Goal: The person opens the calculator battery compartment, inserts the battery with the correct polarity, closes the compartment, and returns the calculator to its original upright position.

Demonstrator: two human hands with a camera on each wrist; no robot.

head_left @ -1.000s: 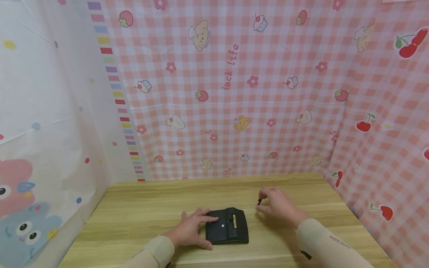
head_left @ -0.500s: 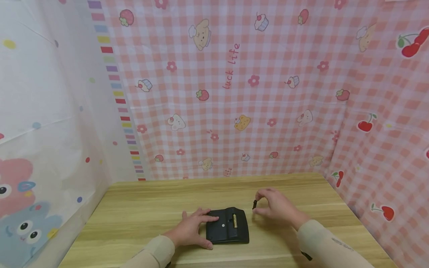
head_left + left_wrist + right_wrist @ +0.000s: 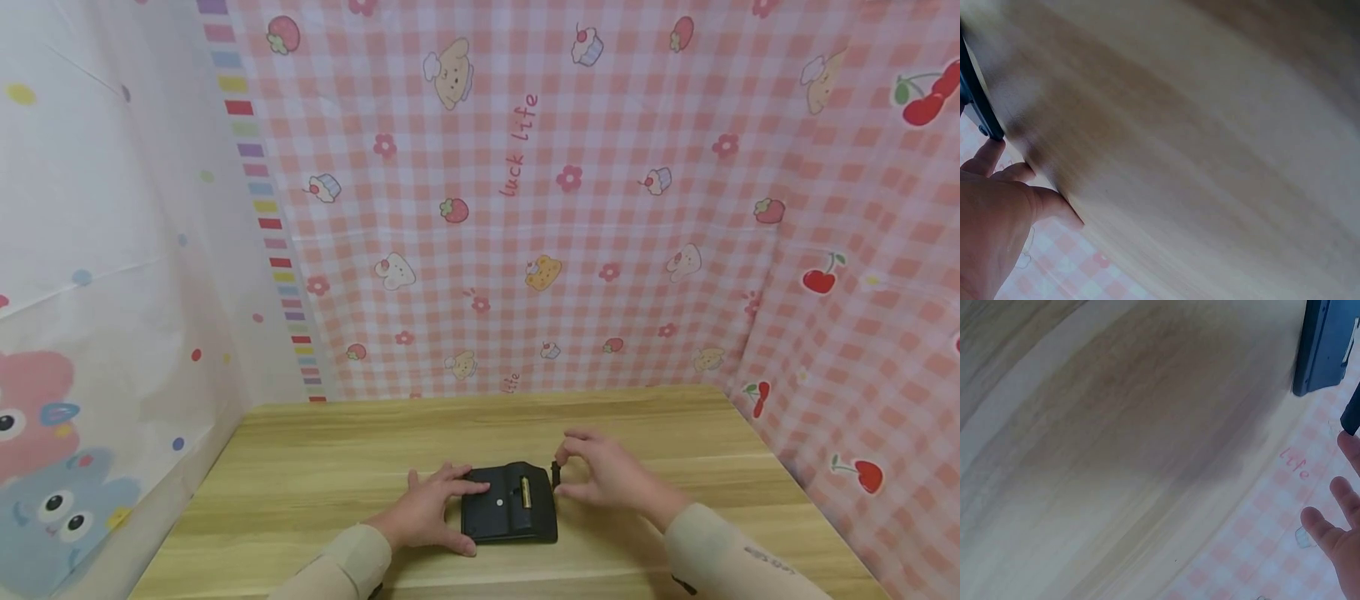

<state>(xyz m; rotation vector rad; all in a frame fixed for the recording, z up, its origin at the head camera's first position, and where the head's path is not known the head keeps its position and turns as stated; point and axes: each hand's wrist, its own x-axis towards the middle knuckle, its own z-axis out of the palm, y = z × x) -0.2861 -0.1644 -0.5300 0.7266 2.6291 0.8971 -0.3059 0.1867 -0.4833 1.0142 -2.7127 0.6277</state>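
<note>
A flat black device (image 3: 486,523), which looks like a calculator lying face down, sits on the table with its battery slot uncovered. Inside the slot lies a gold battery (image 3: 526,493). My left hand (image 3: 426,510) rests on the device's left side, fingers spread over its back and thumb along the near edge. Just off the right edge, my right hand (image 3: 609,471) pinches a small black battery cover (image 3: 556,475) upright between thumb and fingers. The right wrist view shows one end of that cover (image 3: 1352,414) at a fingertip, beside the device's edge (image 3: 1319,353).
A wood-grain table (image 3: 315,467) carries the device. Behind it hangs a pink checked cloth (image 3: 495,250), and a white printed cloth (image 3: 112,250) lines the left side.
My right hand has moved left and slightly nearer with the battery cover, bringing it close to the device's right edge. My left hand and the device have stayed in place.
</note>
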